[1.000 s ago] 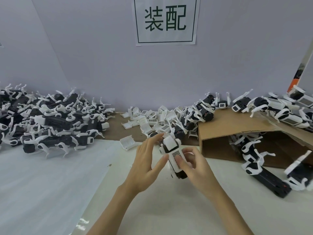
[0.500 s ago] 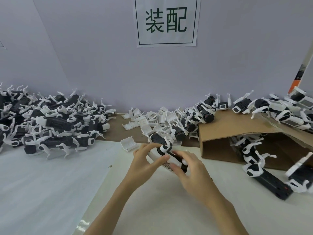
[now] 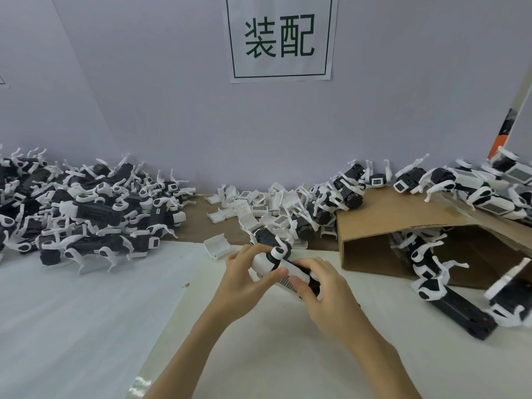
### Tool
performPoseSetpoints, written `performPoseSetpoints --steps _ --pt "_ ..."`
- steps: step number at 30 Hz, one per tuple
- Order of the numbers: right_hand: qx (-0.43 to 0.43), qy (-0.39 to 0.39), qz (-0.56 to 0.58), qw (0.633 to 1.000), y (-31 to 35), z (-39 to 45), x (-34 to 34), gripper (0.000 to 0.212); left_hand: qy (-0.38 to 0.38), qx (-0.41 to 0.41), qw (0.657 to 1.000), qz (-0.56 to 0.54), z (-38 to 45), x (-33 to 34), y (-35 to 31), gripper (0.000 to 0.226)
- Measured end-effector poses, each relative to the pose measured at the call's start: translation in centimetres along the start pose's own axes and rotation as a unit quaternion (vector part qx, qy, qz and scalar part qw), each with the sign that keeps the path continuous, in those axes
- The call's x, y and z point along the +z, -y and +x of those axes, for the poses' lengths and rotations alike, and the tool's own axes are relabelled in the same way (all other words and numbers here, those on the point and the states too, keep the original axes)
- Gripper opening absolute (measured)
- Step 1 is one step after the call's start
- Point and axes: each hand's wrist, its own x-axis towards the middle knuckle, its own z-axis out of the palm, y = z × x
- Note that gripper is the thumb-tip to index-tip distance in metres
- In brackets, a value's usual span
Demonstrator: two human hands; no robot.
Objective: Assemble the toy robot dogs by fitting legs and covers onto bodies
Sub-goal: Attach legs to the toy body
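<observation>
White cover going onto a toy robot dog (image 3: 283,270).
Left hand (image 3: 244,279) is gripping its body steady; right hand (image 3: 322,283) is pinching the cover down.

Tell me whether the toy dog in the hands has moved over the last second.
Yes. The toy dog has tipped from upright to lying across, held low by both hands, just near the loose white cover on the table.

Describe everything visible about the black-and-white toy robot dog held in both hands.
The black-and-white plastic toy robot dog lies roughly level above the white table, running from upper left to lower right. A white cover bearing a barcode-like label faces the camera, and one white leg joint sticks up. The left hand grips its left end; the right hand grips its right end.
</observation>
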Motion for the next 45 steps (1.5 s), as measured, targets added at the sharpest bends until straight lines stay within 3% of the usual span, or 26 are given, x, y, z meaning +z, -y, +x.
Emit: performPoseSetpoints --steps 3,7,14,16,20,22,23,26,27,31,35,38,41,45 --pt "0.015 0.027 -0.020 0.999 -0.6 -0.1 0.3 0.036 0.010 -0.022 1.000 0.010 -0.1 0.3 0.2 0.036" --pt "0.055 0.026 -0.004 0.998 -0.8 -0.2 0.4 0.029 0.045 -0.027 0.998 0.027 -0.3 0.3 0.9 0.045" --pt "0.084 0.021 0.021 0.996 0.0 -0.1 -0.2 0.026 0.040 -0.012 0.998 0.037 -0.3 0.0 0.4 0.040" --pt "0.059 -0.004 0.002 0.998 0.3 -0.1 -0.2 0.031 0.017 -0.016 0.999 0.022 -0.1 0.1 0.1 0.040" --pt "-0.039 -0.041 -0.060 0.997 1.1 -0.3 0.6 0.067 -0.075 -0.047 0.996 -0.029 0.3 0.4 0.1 0.036" --pt "-0.056 -0.052 -0.108 0.991 1.2 -0.3 1.1 0.066 -0.069 -0.054 0.994 -0.065 0.2 0.5 0.0 0.034" --pt "-0.058 -0.060 -0.108 0.991 1.1 -0.3 1.3 0.062 -0.068 -0.046 0.995 -0.048 0.1 0.5 0.0 0.038" --pt "-0.033 -0.037 -0.011 0.999 0.3 -0.4 1.2 0.054 -0.086 0.032 0.986 0.136 0.0 0.4 0.6 0.047" --pt "-0.022 -0.015 0.025 0.999 0.1 -0.5 1.0 0.053 -0.069 0.055 0.985 0.150 0.0 0.2 0.5 0.049" --pt "0.010 0.027 0.116 0.993 -0.2 -0.4 0.4 0.048 0.068 0.040 0.997 -0.006 0.1 -0.9 0.1 0.048" --pt "-0.018 -0.037 0.008 0.999 0.0 -0.6 0.9 0.061 0.031 0.019 0.999 -0.032 -0.3 0.2 -0.6 0.045" --pt "0.002 -0.091 -0.053 0.994 0.3 -0.5 1.4 0.057 -0.004 0.020 1.000 0.000 -0.7 1.7 -1.2 0.048" --pt "-0.009 -0.087 -0.062 0.994 0.7 -0.2 1.4 0.052 -0.084 0.021 0.996 0.039 -0.5 2.1 -1.3 0.048" --pt "0.010 -0.060 -0.059 0.996 0.5 -0.4 1.1 0.054 0.000 -0.038 0.999 0.005 -0.6 1.4 -1.5 0.043"
